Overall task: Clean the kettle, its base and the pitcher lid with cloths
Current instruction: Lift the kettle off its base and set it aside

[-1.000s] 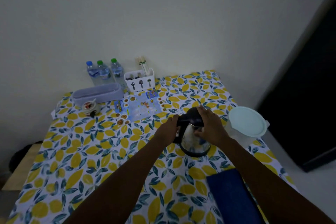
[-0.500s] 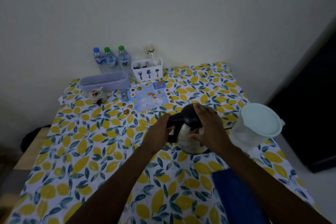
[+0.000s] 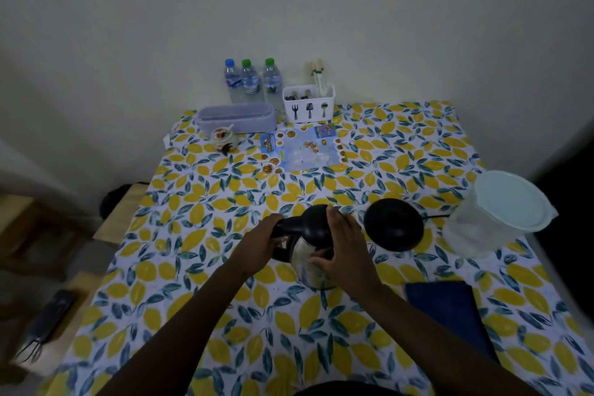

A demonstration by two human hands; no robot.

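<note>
A steel kettle [image 3: 303, 259] with a black lid and handle is held over the middle of the table. My left hand [image 3: 260, 243] grips its black handle from the left. My right hand [image 3: 342, 249] wraps the kettle's body from the right, its fingers over the lid. The round black base [image 3: 393, 224] lies bare on the tablecloth just right of the kettle, its cord running right. A clear pitcher [image 3: 475, 235] with a pale round lid [image 3: 511, 201] stands at the right edge. A folded dark blue cloth [image 3: 448, 312] lies at the near right.
The table [image 3: 193, 267] has a lemon-print cloth. At the back stand three water bottles [image 3: 250, 82], a white cutlery caddy [image 3: 308, 103], a grey oblong box [image 3: 236, 117], a small jar [image 3: 223, 138] and a blue leaflet [image 3: 302, 148]. A wooden bench [image 3: 119, 219] sits left.
The kettle has come off its base and moved left and nearer me, so the black base now shows. Both hands stayed on the kettle. The view tilted down.
</note>
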